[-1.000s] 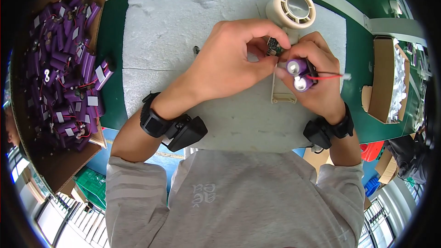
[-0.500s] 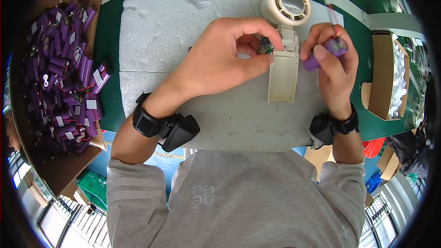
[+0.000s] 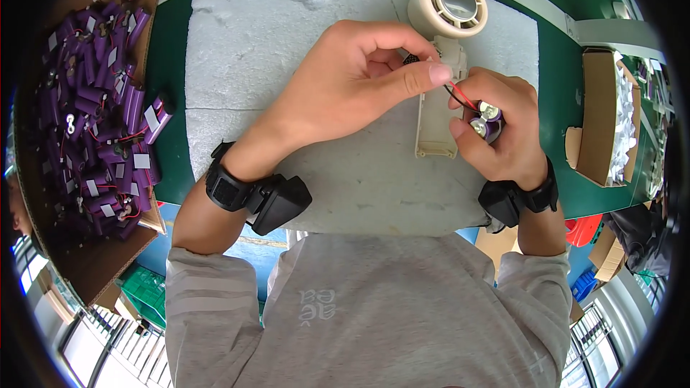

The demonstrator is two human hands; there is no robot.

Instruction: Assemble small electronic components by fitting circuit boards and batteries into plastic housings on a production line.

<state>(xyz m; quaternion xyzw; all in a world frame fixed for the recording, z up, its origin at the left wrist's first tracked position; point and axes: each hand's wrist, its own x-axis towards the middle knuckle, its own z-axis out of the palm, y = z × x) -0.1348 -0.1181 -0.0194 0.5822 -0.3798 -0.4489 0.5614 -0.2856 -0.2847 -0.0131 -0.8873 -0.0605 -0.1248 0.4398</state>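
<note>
A cream handheld fan [image 3: 449, 7] lies with its round head away from me. Its handle shell [image 3: 435, 129] is opened, showing a hollow inside. Over the handle's upper part, my left hand [image 3: 359, 79] is closed in a pinch on a small circuit board [image 3: 410, 59], mostly hidden behind the fingers. To the right of the handle my right hand [image 3: 514, 118] grips a purple battery pack [image 3: 493, 128], its silvery cell ends facing me. Red and black wires [image 3: 462, 95] run from the pack to my left fingertips; their far ends are covered.
White foam sheets [image 3: 251, 50] lie under the work on a green table [image 3: 170, 165]. A cardboard box [image 3: 93, 269] at left is heaped with purple battery packs [image 3: 93, 100]. At right stands a smaller cardboard box [image 3: 599, 118] with white pieces.
My right hand has moved left and down toward the handle, turning the battery pack so its ends face me. The wires now reach my left fingertips. My left thumb has shifted over the board.
</note>
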